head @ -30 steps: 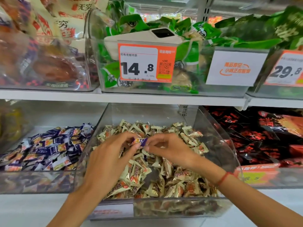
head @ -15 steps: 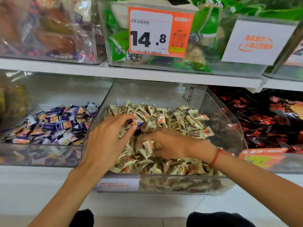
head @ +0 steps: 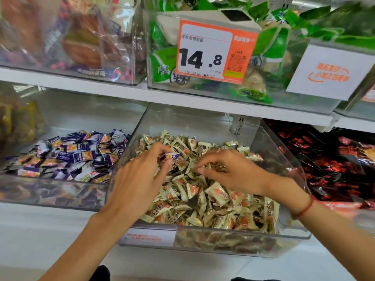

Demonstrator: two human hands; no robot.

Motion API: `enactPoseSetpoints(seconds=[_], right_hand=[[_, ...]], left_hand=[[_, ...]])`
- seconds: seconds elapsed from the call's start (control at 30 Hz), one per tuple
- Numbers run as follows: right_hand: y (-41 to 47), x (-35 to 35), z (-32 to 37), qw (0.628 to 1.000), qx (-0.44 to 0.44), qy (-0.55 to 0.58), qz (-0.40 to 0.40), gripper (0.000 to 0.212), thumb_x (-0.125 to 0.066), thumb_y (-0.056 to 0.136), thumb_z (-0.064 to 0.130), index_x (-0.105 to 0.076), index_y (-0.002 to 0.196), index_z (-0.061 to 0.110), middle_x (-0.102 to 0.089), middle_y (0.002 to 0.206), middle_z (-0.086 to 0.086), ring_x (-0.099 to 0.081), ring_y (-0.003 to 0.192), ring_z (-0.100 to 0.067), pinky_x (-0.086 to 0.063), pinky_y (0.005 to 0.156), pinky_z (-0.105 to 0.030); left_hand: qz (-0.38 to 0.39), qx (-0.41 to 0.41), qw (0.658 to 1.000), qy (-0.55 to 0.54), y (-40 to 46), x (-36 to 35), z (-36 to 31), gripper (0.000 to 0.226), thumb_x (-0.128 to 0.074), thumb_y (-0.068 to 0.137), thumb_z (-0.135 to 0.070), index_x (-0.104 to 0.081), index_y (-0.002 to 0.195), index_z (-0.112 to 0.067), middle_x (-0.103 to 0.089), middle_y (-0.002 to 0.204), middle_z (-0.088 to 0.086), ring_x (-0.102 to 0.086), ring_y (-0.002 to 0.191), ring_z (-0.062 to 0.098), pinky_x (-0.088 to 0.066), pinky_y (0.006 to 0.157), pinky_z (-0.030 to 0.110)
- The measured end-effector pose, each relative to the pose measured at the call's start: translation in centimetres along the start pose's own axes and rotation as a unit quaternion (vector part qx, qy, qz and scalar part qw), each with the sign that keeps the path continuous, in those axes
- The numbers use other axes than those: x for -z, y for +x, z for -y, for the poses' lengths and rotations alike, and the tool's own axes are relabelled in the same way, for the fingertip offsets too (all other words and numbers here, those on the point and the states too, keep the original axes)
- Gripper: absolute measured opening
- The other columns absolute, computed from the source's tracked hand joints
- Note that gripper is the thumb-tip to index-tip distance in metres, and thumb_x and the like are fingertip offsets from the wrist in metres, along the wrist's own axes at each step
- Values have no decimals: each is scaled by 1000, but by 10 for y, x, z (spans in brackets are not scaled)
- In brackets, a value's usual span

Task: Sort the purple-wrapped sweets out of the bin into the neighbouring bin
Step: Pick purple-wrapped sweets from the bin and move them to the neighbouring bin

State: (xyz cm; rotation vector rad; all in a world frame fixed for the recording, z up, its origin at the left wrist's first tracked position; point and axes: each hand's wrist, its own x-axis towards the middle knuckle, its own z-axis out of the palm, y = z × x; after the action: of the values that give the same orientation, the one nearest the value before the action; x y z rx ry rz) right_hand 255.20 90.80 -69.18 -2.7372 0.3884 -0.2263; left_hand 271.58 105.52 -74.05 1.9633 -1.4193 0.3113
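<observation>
A: Far left, lower shelf?
B: Clear neighbouring bin (head: 60,191), shallow pile of purple-wrapped sweets (head: 81,155).
A: Next over?
B: Clear middle bin (head: 284,159), heaped with gold-wrapped sweets (head: 213,195). Both hands are over the heap.
A: Left hand (head: 138,179)?
B: Pinching one purple sweet (head: 170,156) between thumb and fingertips, above the gold pile.
A: Right hand (head: 233,173)?
B: Fingers curled down into the gold wrappers, red cord (head: 304,207) on the wrist. Can't tell if it grips one.
A: Further right?
B: Bin of red-and-black packets (head: 334,163). Upper shelf: green packets (head: 162,61) behind a 14.8 price tag (head: 215,51).
</observation>
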Motion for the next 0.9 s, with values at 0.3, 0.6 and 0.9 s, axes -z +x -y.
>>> enactPoseSetpoints(seconds=[0.3, 0.6, 0.9], right_hand=[[-1, -49, -3, 952, -67, -158, 252, 48, -23, 99, 58, -31, 144, 44, -25, 156, 9, -5, 147, -14, -5, 118, -53], [-24, -2, 6, 972, -103, 88, 194, 34, -45, 96, 46, -64, 121, 33, -64, 104, 31, -61, 96, 9, -44, 98, -32], [51, -71, -1, 986, -5, -130, 102, 42, -65, 88, 30, -57, 129, 29, -57, 129, 2, -53, 116, -21, -48, 95, -44]], left_hand=[[20, 5, 1000, 11, -1, 5, -2, 26, -41, 98, -37, -46, 119, -24, -64, 81, -7, -41, 34, 0, -39, 32, 23], [20, 13, 1000, 3, 1, 7, -4, 25, -44, 98, -36, -47, 118, -23, -68, 92, -10, -43, 45, -8, -30, 37, 13], [15, 13, 1000, 8, 0, 6, -4, 24, -41, 96, -38, -45, 117, -27, -59, 74, -14, -47, 46, -15, -37, 40, 13]])
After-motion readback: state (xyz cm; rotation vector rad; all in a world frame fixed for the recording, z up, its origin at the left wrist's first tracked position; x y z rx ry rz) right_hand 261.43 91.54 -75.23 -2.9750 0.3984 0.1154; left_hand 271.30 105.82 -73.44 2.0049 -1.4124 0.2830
